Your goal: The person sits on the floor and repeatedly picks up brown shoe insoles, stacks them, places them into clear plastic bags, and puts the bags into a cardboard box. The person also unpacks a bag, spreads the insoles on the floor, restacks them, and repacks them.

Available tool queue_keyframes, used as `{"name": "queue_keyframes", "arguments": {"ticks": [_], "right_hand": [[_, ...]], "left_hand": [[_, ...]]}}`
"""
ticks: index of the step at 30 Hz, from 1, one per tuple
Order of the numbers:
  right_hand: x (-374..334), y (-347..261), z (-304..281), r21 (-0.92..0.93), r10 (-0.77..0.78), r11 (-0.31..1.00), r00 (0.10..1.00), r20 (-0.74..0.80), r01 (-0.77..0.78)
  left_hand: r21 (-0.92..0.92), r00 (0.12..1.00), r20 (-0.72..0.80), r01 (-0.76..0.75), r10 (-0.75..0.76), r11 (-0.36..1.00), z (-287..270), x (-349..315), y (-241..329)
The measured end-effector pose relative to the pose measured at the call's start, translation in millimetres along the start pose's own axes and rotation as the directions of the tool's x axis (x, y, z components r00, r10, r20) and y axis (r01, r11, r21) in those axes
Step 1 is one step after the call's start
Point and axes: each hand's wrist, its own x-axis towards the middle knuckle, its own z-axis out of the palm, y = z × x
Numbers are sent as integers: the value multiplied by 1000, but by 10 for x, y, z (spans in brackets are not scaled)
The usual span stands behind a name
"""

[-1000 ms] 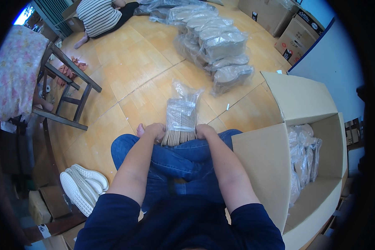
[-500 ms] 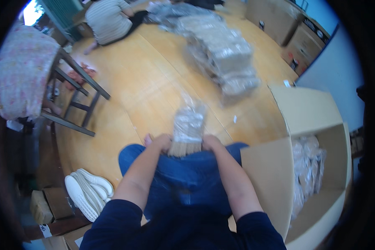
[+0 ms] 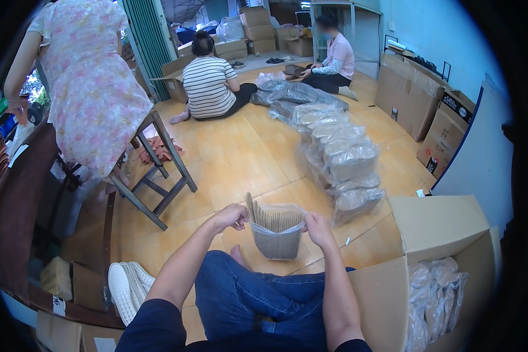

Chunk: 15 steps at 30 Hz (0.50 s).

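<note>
Plastic bag [image 3: 277, 245], clear and thin, is held by its mouth between the two hands. Its left edge is pinched by the left hand [image 3: 232, 217], whose fingers are curled closed with only the film caught between thumb and forefinger. The right edge is gripped likewise by the right hand [image 3: 318, 228], its fingers folded in on the film. The mouth is stretched from one set of fingertips to the other.

Flat brown pieces [image 3: 283, 221] are packed on edge inside the bag, between and below the fingers; a few at the left end are raised above the others, just beside the left fingertips. Whether the floor [image 3: 234, 155] is touched by the base of the bag cannot be told.

Bent legs in blue jeans [image 3: 258, 290] are seen nearer the body than the fingers. Beyond the right fingers, a row of bagged pieces [image 3: 341, 155] is laid out on the floor. To the right of the right fingers and nearer the body, more wrapped pieces [image 3: 434, 299] are contained in an open cardboard box [image 3: 481, 264]. White soles [image 3: 122, 290] are stacked to the left of the left fingers, nearer the body. Farther off, beyond the left fingers, a wooden stool [image 3: 172, 149] is occupied by a person in a floral dress [image 3: 91, 97], and a striped shirt [image 3: 208, 88] is worn by a person seated on the floor.
</note>
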Motion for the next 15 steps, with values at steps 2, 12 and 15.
{"name": "queue_keyframes", "arguments": {"ticks": [2, 12, 15], "right_hand": [[-43, -13, -11, 0, 19, 1000, 999, -46, -20], [-398, -47, -47, -195, 55, 976, 979, -195, -94], [-376, -20, -116, -226, -66, 974, 964, -258, 6]], "left_hand": [[-52, 998, -47, 34, -37, 998, 57, -47, 3], [186, 976, -179, -89, 123, 978, 322, -207, -68], [483, 915, -223, -197, 338, 853, 304, -125, -105]]}}
